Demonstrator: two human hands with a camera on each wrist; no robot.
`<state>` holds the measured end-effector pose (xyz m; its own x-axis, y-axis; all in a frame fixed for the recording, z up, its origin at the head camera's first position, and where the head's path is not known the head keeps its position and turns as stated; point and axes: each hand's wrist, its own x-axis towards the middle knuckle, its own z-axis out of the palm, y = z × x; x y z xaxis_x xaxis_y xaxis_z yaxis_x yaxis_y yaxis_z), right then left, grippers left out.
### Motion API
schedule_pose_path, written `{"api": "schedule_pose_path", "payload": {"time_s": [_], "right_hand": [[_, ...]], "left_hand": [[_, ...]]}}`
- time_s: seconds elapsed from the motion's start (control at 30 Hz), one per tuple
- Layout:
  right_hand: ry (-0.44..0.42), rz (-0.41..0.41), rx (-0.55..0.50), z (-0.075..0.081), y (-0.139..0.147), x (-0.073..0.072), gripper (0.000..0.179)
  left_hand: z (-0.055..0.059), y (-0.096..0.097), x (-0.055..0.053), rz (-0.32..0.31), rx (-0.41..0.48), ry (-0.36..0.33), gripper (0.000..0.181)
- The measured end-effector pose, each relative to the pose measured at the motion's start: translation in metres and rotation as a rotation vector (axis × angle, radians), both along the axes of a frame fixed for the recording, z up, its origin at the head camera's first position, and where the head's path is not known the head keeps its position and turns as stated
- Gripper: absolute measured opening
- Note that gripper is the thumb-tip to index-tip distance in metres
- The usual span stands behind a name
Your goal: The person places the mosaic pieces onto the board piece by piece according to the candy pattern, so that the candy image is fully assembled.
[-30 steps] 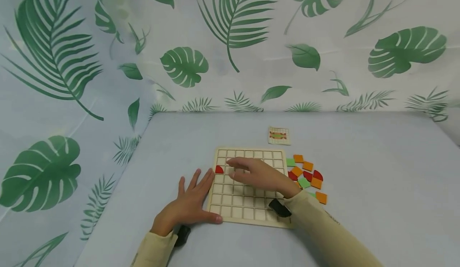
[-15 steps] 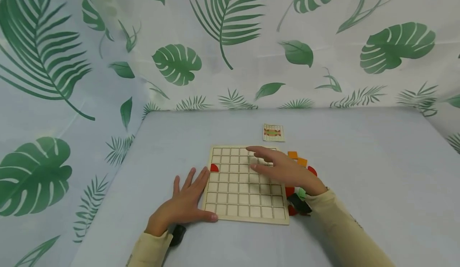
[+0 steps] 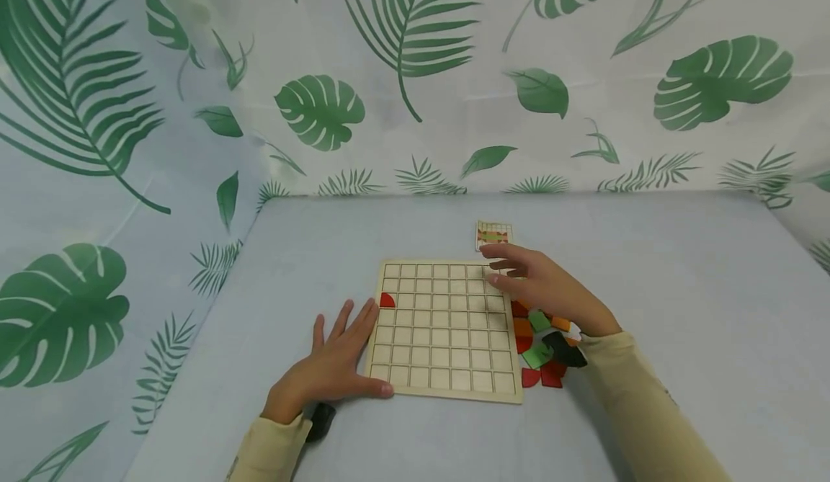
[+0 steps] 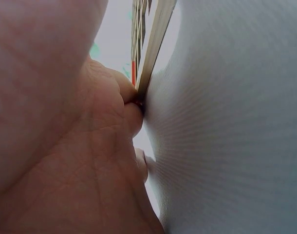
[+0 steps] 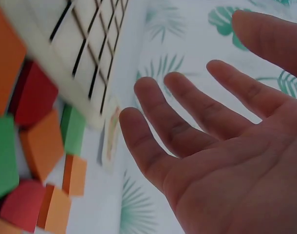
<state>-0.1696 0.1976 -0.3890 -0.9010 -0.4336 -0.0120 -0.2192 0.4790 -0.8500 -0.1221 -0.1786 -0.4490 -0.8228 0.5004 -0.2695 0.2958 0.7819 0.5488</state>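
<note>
A wooden grid board (image 3: 447,338) lies flat on the table, with one red quarter-circle tile (image 3: 387,300) in a cell by its left edge. My left hand (image 3: 331,370) rests spread on the table, its fingertips and thumb touching the board's left edge and near corner. Above the board's far right corner hovers my right hand (image 3: 551,287), fingers extended and nothing in them. In the right wrist view that hand (image 5: 221,146) shows an empty palm. Beneath the right wrist lie loose tiles, among them a green one (image 3: 537,356) and a red one (image 3: 553,375); the arm hides some.
A small pattern card (image 3: 493,233) with a red, green and orange figure lies beyond the board, close to the right fingertips. The pale table (image 3: 700,287) meets a leaf-printed cloth (image 3: 447,136) at the back and left.
My right hand has moved right and away from me, from over the board's middle to its far right corner. The left hand stays at the board's edge; the camera view has shifted slightly.
</note>
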Motion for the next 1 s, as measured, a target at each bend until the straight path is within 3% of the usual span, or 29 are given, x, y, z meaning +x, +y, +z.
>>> {"api": "schedule_pose_path", "payload": {"time_s": [0.43,1.0], "right_hand": [[0.063,-0.115,0.168,-0.011,0.025,-0.010,0.044],[-0.034,-0.180,0.355,-0.022,0.039,-0.023,0.037]], "left_hand": [[0.005,0.002,0.001,0.004,0.006,-0.012,0.132],[0.003,0.001,0.001,0.007,0.008,-0.014,0.133]]}}
